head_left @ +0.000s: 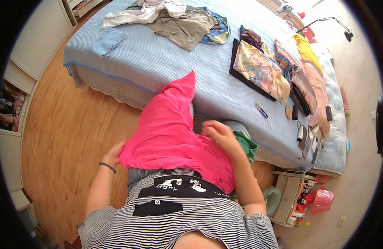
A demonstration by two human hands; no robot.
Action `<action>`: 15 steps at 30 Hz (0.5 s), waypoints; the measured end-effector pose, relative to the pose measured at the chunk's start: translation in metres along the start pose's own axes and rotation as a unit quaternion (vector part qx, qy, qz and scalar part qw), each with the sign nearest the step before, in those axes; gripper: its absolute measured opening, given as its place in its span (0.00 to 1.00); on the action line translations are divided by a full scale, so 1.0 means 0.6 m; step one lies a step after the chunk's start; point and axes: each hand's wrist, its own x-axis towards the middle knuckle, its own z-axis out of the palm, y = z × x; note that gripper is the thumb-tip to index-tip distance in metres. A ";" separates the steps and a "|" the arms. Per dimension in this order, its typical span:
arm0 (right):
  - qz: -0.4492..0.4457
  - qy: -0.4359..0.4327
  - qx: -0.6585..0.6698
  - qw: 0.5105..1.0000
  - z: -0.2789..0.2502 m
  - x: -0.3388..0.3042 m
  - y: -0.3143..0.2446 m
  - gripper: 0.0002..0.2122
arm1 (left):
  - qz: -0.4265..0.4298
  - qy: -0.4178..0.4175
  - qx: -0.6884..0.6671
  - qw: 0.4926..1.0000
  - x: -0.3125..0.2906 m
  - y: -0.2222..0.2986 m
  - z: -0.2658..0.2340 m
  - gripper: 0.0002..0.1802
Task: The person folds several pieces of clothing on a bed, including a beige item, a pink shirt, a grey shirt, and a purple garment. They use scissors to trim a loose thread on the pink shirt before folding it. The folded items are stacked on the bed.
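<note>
A bright pink garment lies spread over my lap, its far tip reaching onto the edge of the bed. My left hand, with a dark bead bracelet at the wrist, is at the garment's left edge; its fingers are partly hidden and look closed on the cloth. Over the garment's right side, my right hand is raised with loosely bent fingers and nothing visible in it. Beside that hand, a green garment with pale stripes hangs by my right leg.
A blue bedspread covers the bed ahead. Heaped clothes and a small light-blue cloth lie at its far left. Folded floral clothes and small scissors lie to the right. A drawer unit stands at the lower right.
</note>
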 end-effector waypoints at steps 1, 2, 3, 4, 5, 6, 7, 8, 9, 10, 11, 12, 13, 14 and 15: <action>-0.072 0.054 -0.042 0.995 0.034 0.032 0.048 0.17 | -0.004 0.008 0.022 1.000 0.023 -0.003 0.000 0.32; -0.074 0.098 -0.062 0.991 0.060 0.061 0.094 0.17 | 0.025 0.036 0.048 0.998 0.039 -0.001 -0.003 0.30; -0.078 0.138 -0.083 0.984 0.076 0.083 0.120 0.17 | 0.057 0.063 0.073 0.994 0.053 0.004 -0.007 0.29; -0.021 0.125 -0.119 0.985 0.091 0.085 0.110 0.16 | 0.091 0.094 0.095 0.987 0.057 0.008 -0.015 0.27; 0.038 0.113 -0.153 0.981 0.100 0.079 0.094 0.15 | 0.161 0.125 0.104 0.973 0.050 0.019 -0.021 0.25; 0.031 0.073 -0.119 0.990 0.097 0.072 0.081 0.11 | 0.227 0.153 0.115 0.955 0.035 0.034 -0.023 0.24; 0.054 0.057 -0.033 0.996 0.085 0.063 0.065 0.09 | 0.267 0.126 0.047 0.954 0.015 0.055 -0.028 0.25; 0.077 0.038 0.051 0.995 0.069 0.051 0.026 0.07 | 0.307 0.099 -0.025 0.946 -0.016 0.076 -0.026 0.25; 0.099 0.020 0.137 0.985 0.050 0.039 0.004 0.05 | 0.336 0.068 -0.034 0.939 -0.053 0.091 -0.022 0.27; 0.019 0.054 0.269 0.961 0.033 0.032 0.000 0.05 | 0.365 0.038 -0.042 0.929 -0.089 0.100 -0.014 0.30; -0.062 0.084 0.393 0.914 0.017 0.026 -0.004 0.05 | 0.367 0.024 -0.038 0.929 -0.114 0.102 0.000 0.32; -0.063 0.112 0.445 0.886 0.007 0.015 -0.037 0.08 | 0.373 0.011 -0.035 0.927 -0.134 0.099 0.019 0.34; -0.065 0.140 0.496 0.855 -0.005 0.002 -0.067 0.10 | 0.380 -0.003 -0.031 0.924 -0.146 0.095 0.039 0.37; -0.069 0.104 0.458 0.880 -0.032 0.001 -0.021 0.15 | 0.347 -0.023 -0.019 0.937 -0.137 0.094 0.068 0.41; -0.017 0.095 0.421 0.902 -0.024 0.003 0.003 0.16 | 0.328 -0.018 -0.007 0.944 -0.122 0.078 0.072 0.42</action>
